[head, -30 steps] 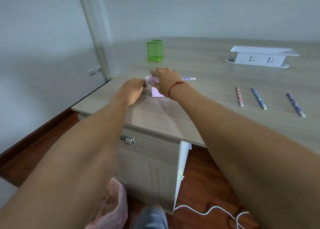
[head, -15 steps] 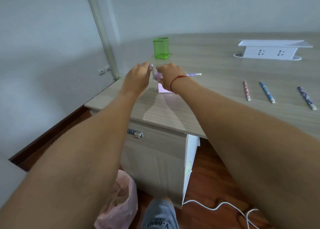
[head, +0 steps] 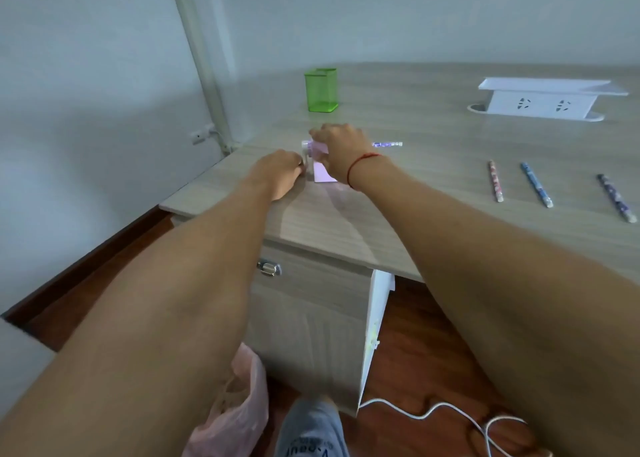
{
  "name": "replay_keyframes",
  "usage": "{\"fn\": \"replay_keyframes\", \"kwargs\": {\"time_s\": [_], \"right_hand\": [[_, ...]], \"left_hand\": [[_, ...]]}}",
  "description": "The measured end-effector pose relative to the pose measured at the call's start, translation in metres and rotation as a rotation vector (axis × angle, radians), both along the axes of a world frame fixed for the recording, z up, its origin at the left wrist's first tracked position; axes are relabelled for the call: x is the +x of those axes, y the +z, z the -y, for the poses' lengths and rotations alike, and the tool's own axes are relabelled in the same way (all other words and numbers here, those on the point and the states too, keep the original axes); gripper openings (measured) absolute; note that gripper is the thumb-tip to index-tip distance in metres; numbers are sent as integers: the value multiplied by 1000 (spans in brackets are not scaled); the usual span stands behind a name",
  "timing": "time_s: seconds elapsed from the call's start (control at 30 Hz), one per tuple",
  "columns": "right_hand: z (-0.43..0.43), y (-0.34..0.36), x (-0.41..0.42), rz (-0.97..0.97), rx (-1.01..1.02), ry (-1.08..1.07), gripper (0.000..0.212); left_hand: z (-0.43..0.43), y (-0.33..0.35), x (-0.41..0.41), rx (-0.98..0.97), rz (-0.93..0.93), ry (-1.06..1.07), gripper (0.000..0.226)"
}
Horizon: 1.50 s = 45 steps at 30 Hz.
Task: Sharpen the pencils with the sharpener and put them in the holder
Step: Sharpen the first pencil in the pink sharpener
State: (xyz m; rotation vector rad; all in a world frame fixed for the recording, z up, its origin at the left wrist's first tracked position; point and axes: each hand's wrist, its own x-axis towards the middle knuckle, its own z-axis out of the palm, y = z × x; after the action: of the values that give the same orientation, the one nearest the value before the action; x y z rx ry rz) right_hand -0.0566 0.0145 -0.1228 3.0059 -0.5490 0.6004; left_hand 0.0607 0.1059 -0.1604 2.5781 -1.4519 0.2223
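The right hand (head: 341,148) clamps down on the light, slide-prone pink sharpener (head: 320,165) holding a stiff purple pencil (head: 387,144), while the left hand (head: 282,172) pinches its crank.

Pale walls (head: 86,58), wood-grain desk (head: 433,214), reddish wooden floor (head: 415,370).

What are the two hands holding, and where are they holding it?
The right hand rests over the top of the pink sharpener, steadying it. The left hand grips its crank at the left side.
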Motion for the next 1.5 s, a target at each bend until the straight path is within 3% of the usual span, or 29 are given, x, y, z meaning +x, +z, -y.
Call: {"fn": "replay_keyframes", "kwargs": {"time_s": [0.2, 0.4, 0.5, 0.7, 1.03, 1.23, 1.5], "right_hand": [[8, 0, 3, -35, -9, 16, 33], [0, 4, 8, -41, 25, -52, 27], [-3, 5, 7, -42, 56, -59, 26], [-5, 4, 3, -38, 54, -57, 27], [5, 4, 1, -39, -16, 13, 31], [7, 5, 1, -42, -48, 31, 28], [10, 6, 4, -62, -45, 29, 31]], "left_hand": [[15, 36, 26, -158, 113, -56, 23], [-6, 33, -4, -398, 106, -64, 30], [-27, 22, -23, -368, 179, -53, 26], [-40, 2, -36, -286, 67, -54, 25], [-5, -1, -9, -3, 65, 12, 28], [10, 8, -3, -78, 143, 72, 27], [12, 33, 7, -289, 161, -26, 26]]}}
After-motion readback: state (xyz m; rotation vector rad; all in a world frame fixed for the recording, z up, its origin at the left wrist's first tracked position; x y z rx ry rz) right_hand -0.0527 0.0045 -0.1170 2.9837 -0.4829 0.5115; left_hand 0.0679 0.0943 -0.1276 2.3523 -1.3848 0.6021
